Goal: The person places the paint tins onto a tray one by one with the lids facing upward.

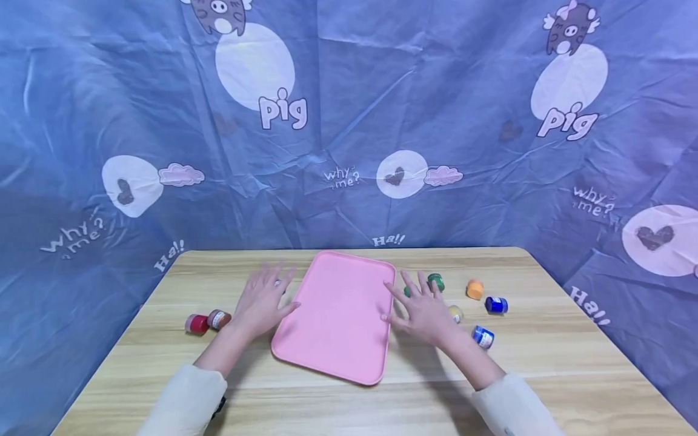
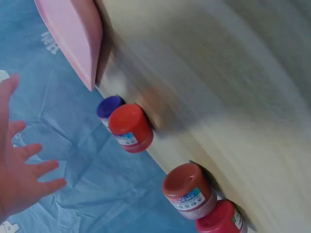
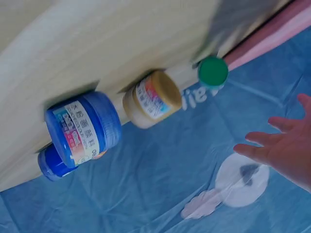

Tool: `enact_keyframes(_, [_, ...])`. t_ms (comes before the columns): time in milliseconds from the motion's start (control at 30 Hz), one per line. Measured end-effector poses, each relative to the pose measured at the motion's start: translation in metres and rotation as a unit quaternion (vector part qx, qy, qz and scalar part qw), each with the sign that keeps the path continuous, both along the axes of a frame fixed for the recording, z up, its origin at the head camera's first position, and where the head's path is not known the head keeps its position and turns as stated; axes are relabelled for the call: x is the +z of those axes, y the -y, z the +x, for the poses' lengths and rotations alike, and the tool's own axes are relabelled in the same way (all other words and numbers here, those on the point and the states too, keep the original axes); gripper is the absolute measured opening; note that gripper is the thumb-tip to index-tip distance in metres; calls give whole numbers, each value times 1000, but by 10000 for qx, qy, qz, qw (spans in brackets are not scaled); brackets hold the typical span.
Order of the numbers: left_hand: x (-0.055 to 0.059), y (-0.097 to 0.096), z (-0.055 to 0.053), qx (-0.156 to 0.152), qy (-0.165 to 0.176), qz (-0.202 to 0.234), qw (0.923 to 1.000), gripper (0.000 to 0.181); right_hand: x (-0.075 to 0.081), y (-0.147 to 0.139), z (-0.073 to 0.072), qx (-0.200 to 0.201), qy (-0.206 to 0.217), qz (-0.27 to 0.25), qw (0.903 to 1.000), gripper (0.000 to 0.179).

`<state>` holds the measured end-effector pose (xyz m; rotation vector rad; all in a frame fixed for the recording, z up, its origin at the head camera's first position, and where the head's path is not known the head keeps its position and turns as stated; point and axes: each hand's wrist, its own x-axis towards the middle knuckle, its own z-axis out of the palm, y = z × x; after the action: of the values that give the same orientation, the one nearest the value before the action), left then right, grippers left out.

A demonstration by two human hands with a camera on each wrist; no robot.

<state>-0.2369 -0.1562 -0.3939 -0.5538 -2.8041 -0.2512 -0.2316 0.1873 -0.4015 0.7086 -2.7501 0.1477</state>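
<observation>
A pink tray (image 1: 334,315) lies flat on the wooden table, slightly turned. My left hand (image 1: 263,303) is spread beside its left edge, fingers pointing away, holding nothing. Across from it, my right hand (image 1: 426,310) spreads its fingers at the tray's right edge and holds nothing. Below the left hand in its wrist view stand a red paint jar (image 2: 130,127) and a purple jar (image 2: 110,108), mostly hidden in the head view. Near the right hand are an ochre jar (image 3: 151,99), a green-lidded jar (image 3: 213,71) and a blue jar (image 3: 83,127).
A crimson jar (image 1: 197,324) and a brown jar (image 1: 219,319) stand at the table's left. On the right are an orange jar (image 1: 475,289), a dark blue jar (image 1: 496,304) and another green jar (image 1: 435,281). A blue printed cloth (image 1: 349,121) hangs behind the table.
</observation>
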Motion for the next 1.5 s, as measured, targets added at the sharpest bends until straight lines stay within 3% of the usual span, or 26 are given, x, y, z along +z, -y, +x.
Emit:
enact_keyframes(67, [0, 0, 5, -116, 41, 193, 9997, 64, -4, 3, 5, 89, 48, -54, 9999, 64])
enact_keyframes(133, [-2, 0, 10, -170, 404, 666, 9968, 59, -7, 7, 10, 130, 258, -228, 9993, 64])
enact_keyframes(267, [-6, -2, 17, -62, 1264, 1648, 9782, 51, -11, 14, 18, -47, 722, -848, 9938, 64])
enact_keyframes(367, [-12, -4, 19, 101, 1637, 1973, 9665, 48, -12, 22, 21, -386, 997, -1418, 9841, 64])
enact_keyframes(433, [-14, -5, 19, 223, 1702, 1999, 9647, 44, -12, 26, 23, -678, 1309, -1766, 9732, 63])
enact_keyframes(533, [-17, -6, 19, 424, 1710, 1995, 9639, 38, -13, 32, 24, -957, 2015, -2288, 9476, 53])
enact_keyframes(633, [-18, -6, 18, 595, 1741, 1974, 9629, 34, -15, 34, 24, -965, 2585, -2715, 9220, 37])
enact_keyframes(700, [-21, -5, 17, 657, 1796, 1975, 9615, 32, -16, 36, 24, -861, 2698, -2913, 9137, 23])
enact_keyframes(867, [-28, -3, 15, 715, 1902, 2017, 9581, 34, -20, 37, 25, -675, 2580, -2753, 9236, 11])
enact_keyframes(967, [-28, -4, 15, 709, 1948, 2090, 9557, 33, -21, 38, 25, -624, 2839, -2820, 9143, 11])
enact_keyframes(1233, [-26, -8, 21, 599, 2033, 2225, 9516, 30, -20, 33, 19, -744, 2987, -2849, 9078, 10])
enact_keyframes(1433, [-29, -14, 27, 562, 2394, 2701, 9309, 30, -18, 27, 14, -801, 2780, -2512, 9237, 13])
enact_keyframes(1500, [-28, -16, 30, 530, 2452, 2820, 9260, 29, -18, 25, 12, -800, 2821, -2491, 9230, 14])
